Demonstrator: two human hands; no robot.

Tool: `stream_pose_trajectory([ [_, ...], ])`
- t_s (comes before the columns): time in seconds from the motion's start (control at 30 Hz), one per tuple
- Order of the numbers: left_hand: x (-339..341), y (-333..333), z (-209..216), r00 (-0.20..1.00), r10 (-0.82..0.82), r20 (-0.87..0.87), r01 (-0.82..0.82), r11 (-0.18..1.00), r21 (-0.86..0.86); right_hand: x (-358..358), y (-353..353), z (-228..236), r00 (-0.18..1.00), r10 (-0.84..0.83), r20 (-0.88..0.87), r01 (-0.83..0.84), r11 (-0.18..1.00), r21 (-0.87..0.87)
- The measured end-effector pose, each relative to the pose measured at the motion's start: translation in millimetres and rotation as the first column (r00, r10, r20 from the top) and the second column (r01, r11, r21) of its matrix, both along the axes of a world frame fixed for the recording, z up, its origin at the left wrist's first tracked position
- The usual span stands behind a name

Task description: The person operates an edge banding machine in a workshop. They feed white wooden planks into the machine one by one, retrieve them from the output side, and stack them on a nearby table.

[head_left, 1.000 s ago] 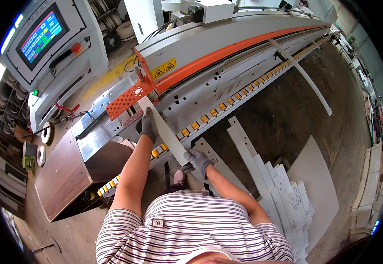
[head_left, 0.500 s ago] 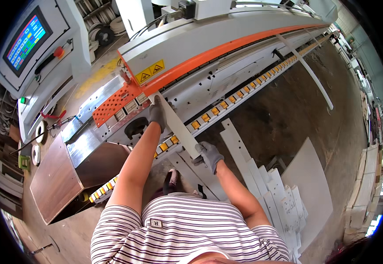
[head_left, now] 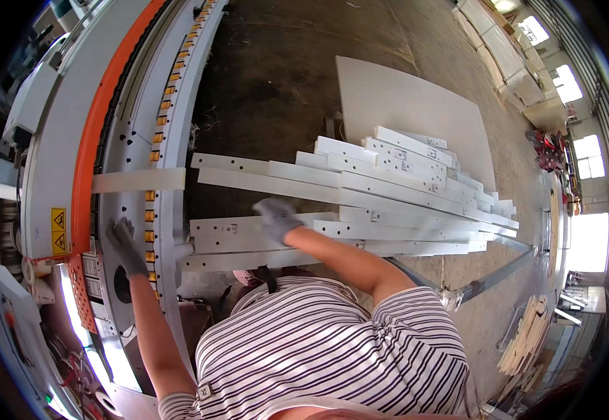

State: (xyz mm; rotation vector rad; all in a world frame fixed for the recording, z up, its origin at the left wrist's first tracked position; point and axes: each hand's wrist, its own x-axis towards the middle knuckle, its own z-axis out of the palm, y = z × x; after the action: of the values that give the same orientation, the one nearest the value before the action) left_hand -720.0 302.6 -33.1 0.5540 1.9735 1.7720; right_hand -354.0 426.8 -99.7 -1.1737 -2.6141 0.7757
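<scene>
A pale narrow board (head_left: 140,180) lies across the roller rail (head_left: 149,217) of a long machine, one end under the machine's orange-edged beam (head_left: 98,136). My left hand (head_left: 128,246), in a grey glove, rests at the machine's metal bed just nearer than that board. Its fingers are stretched out and grip nothing; the board is apart from it. Over the stacked white boards (head_left: 402,222) hovers my right hand (head_left: 278,218), also grey-gloved. Motion smears its fingers, and no board shows in it. Several of these stacked boards have small dark holes near their ends.
A large pale panel (head_left: 416,105) lies beyond the stack. Grey metal bars (head_left: 493,273) support the stack at its right. The machine's control cabinet (head_left: 10,336) stands at lower left. Loose wooden strips (head_left: 525,332) are piled on the far right.
The view has swung to the right. Both hands have let go of the narrow board, which now lies across the rail. My right hand has moved over to the stacked boards.
</scene>
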Motion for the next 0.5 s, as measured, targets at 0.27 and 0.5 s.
stream_pose_trajectory([
  [0.27, 84, -89, 1, 0.916, -0.245, -0.319, 0.199, 0.965, -0.170, 174, 35, 11, 0.864, -0.221, 0.453, 0.308, 0.943, -0.127],
  [0.5, 124, -87, -26, 0.889, -0.436, -0.140, 0.409, 0.893, -0.189, 157, 9, 0, 0.827, 0.095, 0.554, -0.196, 0.972, 0.126],
])
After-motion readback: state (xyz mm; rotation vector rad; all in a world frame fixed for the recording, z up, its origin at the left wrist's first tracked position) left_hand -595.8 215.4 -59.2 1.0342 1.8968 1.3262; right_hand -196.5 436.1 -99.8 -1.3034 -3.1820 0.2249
